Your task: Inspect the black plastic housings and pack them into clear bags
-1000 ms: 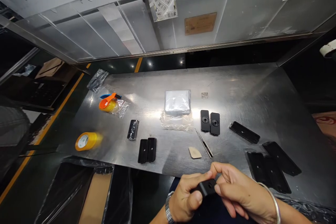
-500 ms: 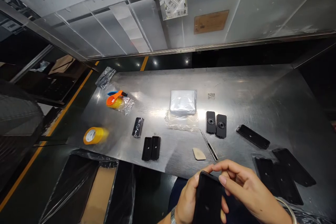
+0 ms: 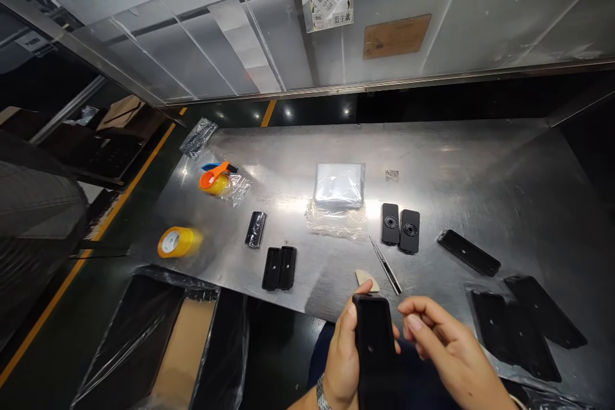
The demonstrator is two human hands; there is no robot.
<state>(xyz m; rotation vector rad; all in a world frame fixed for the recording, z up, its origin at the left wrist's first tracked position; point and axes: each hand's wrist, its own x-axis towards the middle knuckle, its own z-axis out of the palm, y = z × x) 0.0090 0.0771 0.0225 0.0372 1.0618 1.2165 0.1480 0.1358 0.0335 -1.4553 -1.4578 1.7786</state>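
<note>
My left hand [image 3: 343, 352] is wrapped around a long black shallow case [image 3: 377, 333], held upright above the table's front edge with its hollow side facing me. A small light spot shows inside it. My right hand [image 3: 446, 346] is just right of the case, apart from it, fingers loosely bent and nothing visible in them. Beyond the hands lie a cream-coloured wedge-shaped pad [image 3: 366, 278], partly covered by my left thumb, and a slim metal craft knife [image 3: 385, 266].
Two black blocks with round dials [image 3: 400, 229] lie behind the knife. More black cases [image 3: 521, 327] are at the right, a pair [image 3: 278, 268] at the left. Clear plastic bags [image 3: 339, 186], a tape roll [image 3: 175, 242] and an orange tape dispenser [image 3: 216, 176] rest on the metal table [image 3: 298, 147].
My right hand has come off the case's top edge and moved slightly right. My left hand keeps hold of the case, now a little further left and more upright.
</note>
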